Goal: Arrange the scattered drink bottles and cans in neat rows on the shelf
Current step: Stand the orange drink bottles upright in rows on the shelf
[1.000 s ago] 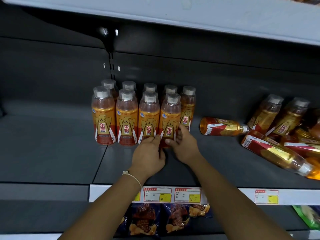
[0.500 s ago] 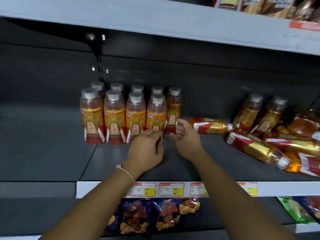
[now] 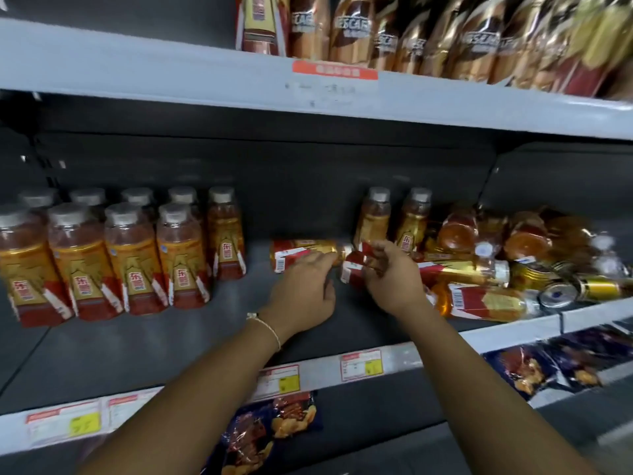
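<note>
On the dark middle shelf [image 3: 144, 341], seen from our head camera, we find the drinks in two groups. At the left, orange energy-drink bottles with grey caps [image 3: 130, 258] stand upright in two neat rows, shoulder to shoulder, red-and-gold labels facing us. Well apart from them, at the right, a loose heap of the same bottles [image 3: 479, 269] lies tumbled; two of them stand upright at the back, just beside the pile, and some gold cans [image 3: 582, 287] lie on their sides at its far right end.

Between the two groups a single bottle [image 3: 301, 250] lies flat on the shelf, cap pointing right. Our left hand [image 3: 303, 289], a thin bracelet [image 3: 265, 325] at its wrist, reaches to it with the fingers fairly straight, their tips resting on its label; we do not see them wrapped around it. Just beside it our right hand [image 3: 394, 279] curls its fingers and thumb round the red-labelled end of another lying bottle [image 3: 356, 269], which touches the cap end of the first.

Along the shelf's pale front edge sit price tags [image 3: 361, 365]. Above, the upper shelf [image 3: 171, 66] carries a row of brown coffee bottles [image 3: 428, 32], somewhat blurred. Below, dark snack bags [image 3: 270, 426] lie on the lower shelf.
</note>
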`<state>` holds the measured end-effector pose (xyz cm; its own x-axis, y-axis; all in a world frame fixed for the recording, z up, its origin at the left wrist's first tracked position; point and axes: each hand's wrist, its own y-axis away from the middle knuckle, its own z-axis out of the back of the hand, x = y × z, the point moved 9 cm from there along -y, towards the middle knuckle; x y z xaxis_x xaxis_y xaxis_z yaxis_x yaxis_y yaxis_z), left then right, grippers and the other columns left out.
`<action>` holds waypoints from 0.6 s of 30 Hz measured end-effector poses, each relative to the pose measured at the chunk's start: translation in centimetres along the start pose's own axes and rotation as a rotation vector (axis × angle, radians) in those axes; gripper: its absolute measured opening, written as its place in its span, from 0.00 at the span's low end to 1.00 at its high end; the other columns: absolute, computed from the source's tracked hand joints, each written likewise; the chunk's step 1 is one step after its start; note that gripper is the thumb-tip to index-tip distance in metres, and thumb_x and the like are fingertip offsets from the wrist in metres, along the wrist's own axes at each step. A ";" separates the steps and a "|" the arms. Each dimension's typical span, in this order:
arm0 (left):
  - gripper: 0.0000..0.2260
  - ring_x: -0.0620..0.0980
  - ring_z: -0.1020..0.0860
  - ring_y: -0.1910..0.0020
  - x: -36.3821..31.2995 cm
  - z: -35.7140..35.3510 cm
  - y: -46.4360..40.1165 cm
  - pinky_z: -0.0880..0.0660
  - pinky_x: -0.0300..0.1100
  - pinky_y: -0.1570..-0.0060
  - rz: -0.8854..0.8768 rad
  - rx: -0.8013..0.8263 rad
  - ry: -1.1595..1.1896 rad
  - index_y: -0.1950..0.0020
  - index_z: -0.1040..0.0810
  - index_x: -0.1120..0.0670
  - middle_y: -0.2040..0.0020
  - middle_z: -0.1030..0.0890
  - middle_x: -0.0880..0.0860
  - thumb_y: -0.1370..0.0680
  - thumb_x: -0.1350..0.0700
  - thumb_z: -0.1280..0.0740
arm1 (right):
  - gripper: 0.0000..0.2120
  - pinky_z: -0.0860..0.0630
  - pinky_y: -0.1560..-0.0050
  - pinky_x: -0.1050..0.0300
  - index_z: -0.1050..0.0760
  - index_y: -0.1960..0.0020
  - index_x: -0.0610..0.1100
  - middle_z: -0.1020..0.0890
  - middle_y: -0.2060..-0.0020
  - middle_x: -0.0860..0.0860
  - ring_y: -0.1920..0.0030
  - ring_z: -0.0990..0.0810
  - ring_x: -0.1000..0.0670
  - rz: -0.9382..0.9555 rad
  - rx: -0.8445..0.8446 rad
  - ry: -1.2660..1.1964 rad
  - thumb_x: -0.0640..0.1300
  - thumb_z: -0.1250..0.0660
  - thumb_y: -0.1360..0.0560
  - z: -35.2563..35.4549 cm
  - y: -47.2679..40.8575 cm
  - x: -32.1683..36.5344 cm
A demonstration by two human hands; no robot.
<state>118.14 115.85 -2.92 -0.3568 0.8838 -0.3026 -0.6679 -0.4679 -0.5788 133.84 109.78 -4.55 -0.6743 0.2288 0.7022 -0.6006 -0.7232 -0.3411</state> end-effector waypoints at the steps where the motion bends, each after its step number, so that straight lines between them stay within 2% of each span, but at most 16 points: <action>1: 0.23 0.55 0.27 0.39 -0.8 -0.9 -0.4 0.29 0.45 0.40 -0.008 0.018 0.007 0.31 0.30 0.55 0.38 0.24 0.55 0.26 0.58 0.37 | 0.27 0.27 0.38 0.60 0.30 0.28 0.47 0.20 0.38 0.50 0.37 0.22 0.49 -0.002 0.012 0.060 0.39 0.28 0.26 0.7 0.0 -0.8; 5: 0.24 0.53 0.29 0.38 -2.5 -3.9 -1.7 0.31 0.43 0.38 0.018 0.041 0.021 0.29 0.32 0.55 0.37 0.25 0.54 0.26 0.58 0.37 | 0.29 0.29 0.45 0.59 0.27 0.32 0.46 0.19 0.41 0.48 0.41 0.21 0.45 0.086 0.045 0.264 0.45 0.23 0.30 2.4 0.1 -2.6; 9: 0.26 0.52 0.30 0.34 -3.4 -6.3 -2.2 0.31 0.47 0.34 0.054 0.094 0.034 0.27 0.35 0.53 0.32 0.28 0.53 0.26 0.59 0.37 | 0.28 0.25 0.41 0.50 0.28 0.32 0.47 0.19 0.42 0.47 0.42 0.24 0.43 0.106 0.119 0.497 0.54 0.26 0.29 2.1 -0.5 -4.2; 12: 0.27 0.52 0.32 0.32 -3.5 -7.3 -2.3 0.30 0.48 0.34 0.088 0.126 0.014 0.26 0.37 0.52 0.30 0.31 0.52 0.25 0.59 0.38 | 0.29 0.31 0.40 0.48 0.31 0.31 0.50 0.22 0.39 0.48 0.39 0.28 0.42 0.105 0.171 0.628 0.59 0.30 0.27 1.2 -1.0 -5.0; 15: 0.27 0.51 0.33 0.31 -3.4 -7.4 -2.3 0.31 0.47 0.33 0.117 0.123 0.017 0.26 0.37 0.51 0.29 0.31 0.51 0.25 0.59 0.37 | 0.31 0.35 0.40 0.46 0.34 0.29 0.53 0.23 0.38 0.48 0.36 0.32 0.42 0.100 0.219 0.678 0.59 0.30 0.27 0.3 -1.6 -5.6; 18: 0.26 0.51 0.33 0.31 -2.8 -7.2 -2.1 0.31 0.48 0.33 0.133 0.121 0.009 0.26 0.36 0.52 0.30 0.30 0.51 0.25 0.59 0.37 | 0.31 0.36 0.41 0.45 0.33 0.29 0.55 0.22 0.39 0.48 0.37 0.32 0.42 0.106 0.177 0.587 0.59 0.28 0.29 0.2 -2.0 -5.8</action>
<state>125.27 114.35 -6.31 -0.4420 0.8136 -0.3777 -0.6892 -0.5775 -0.4376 139.08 109.80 -7.83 -0.8806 0.4333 0.1919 -0.4706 -0.8473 -0.2462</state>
